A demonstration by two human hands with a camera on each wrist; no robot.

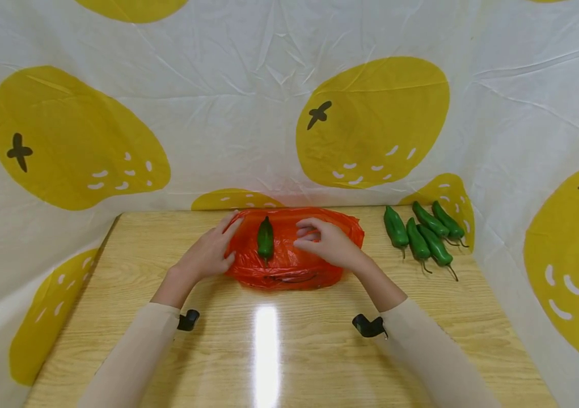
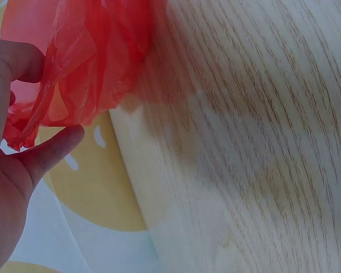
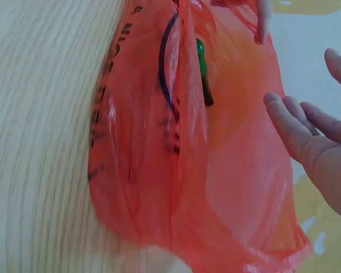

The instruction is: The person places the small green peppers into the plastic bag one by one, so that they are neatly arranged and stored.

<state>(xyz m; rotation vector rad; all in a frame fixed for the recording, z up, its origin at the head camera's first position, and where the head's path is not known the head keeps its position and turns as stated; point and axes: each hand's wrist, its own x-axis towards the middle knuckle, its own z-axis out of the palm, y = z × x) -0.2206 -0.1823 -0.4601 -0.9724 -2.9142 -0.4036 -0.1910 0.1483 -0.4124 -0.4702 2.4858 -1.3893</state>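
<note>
A red plastic bag (image 1: pixel 294 272) lies spread on the table, its near layer folded up along the front. One green chili pepper (image 1: pixel 266 238) lies on the bag's red plastic, stem toward the near side; in the right wrist view a fold partly hides the pepper (image 3: pixel 202 60). My left hand (image 1: pixel 209 249) touches the bag's left edge, thumb and fingers spread apart. In the left wrist view the thumb (image 2: pixel 57 149) stays below the bent index finger, with loose plastic between them. Over the bag's right part, my right hand (image 1: pixel 332 243) hovers with loosely bent fingers and holds nothing.
Several green chili peppers (image 1: pixel 436 235) lie grouped at the table's back right. A white cloth with yellow fruit prints (image 1: pixel 233 130) stands around the wooden table (image 1: pixel 320 351) at the back and sides. Light glares off the table's front middle.
</note>
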